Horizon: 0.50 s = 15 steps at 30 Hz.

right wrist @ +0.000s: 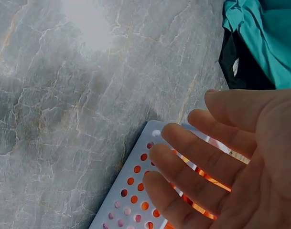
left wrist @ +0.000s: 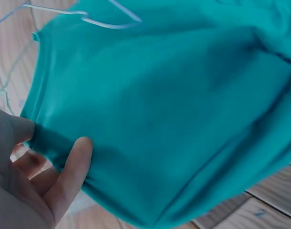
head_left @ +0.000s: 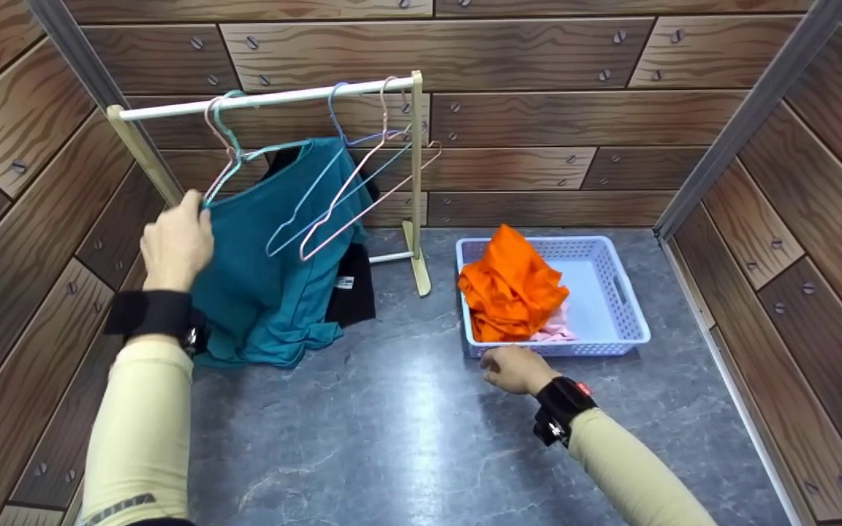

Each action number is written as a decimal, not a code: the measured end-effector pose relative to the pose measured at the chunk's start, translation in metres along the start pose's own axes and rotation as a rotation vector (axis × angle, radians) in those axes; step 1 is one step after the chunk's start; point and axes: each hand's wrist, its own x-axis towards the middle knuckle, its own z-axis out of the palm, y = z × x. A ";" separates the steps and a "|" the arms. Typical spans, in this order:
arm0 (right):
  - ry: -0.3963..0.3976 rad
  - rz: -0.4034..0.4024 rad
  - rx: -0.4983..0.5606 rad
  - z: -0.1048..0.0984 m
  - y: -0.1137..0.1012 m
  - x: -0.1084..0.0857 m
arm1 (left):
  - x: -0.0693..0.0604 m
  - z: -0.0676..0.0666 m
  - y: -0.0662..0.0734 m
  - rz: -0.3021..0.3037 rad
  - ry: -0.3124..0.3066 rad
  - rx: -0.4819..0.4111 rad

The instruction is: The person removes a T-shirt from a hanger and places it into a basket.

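Observation:
A teal shirt [head_left: 267, 241] hangs from a light teal hanger [head_left: 234, 157] on the rack. My left hand [head_left: 178, 241] grips the shirt by its shoulder beside the neckline, at the hanger's left end. In the left wrist view the thumb and fingers pinch the teal fabric [left wrist: 150, 109] at its edge. My right hand [head_left: 516, 369] is held just in front of the basket's near side, holding nothing. Its fingers look loosely extended in the right wrist view, in front of the perforated basket wall [right wrist: 131, 191].
The lavender basket [head_left: 611, 292] holds an orange garment [head_left: 512, 285] and a pink cloth [head_left: 556, 326]. Bare blue and pink hangers [head_left: 333, 197] hang at the right of the white rail [head_left: 282, 96]. Behind the shirt is a black garment [head_left: 355, 288]. Wood-patterned walls enclose the grey floor [head_left: 406, 438].

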 end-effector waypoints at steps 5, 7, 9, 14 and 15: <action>-0.002 0.003 -0.005 0.004 0.000 0.000 | -0.015 0.015 -0.027 0.009 -0.109 0.008; -0.006 -0.001 -0.005 0.006 0.001 -0.001 | -0.021 0.023 -0.037 0.023 -0.148 0.012; -0.008 -0.011 -0.003 0.008 0.001 -0.001 | -0.027 0.031 -0.046 0.025 -0.179 0.010; -0.017 -0.022 0.001 0.010 0.003 -0.002 | -0.043 0.048 -0.065 0.006 -0.276 0.001; -0.020 -0.023 0.002 0.010 0.004 -0.002 | -0.046 0.051 -0.068 0.006 -0.303 -0.001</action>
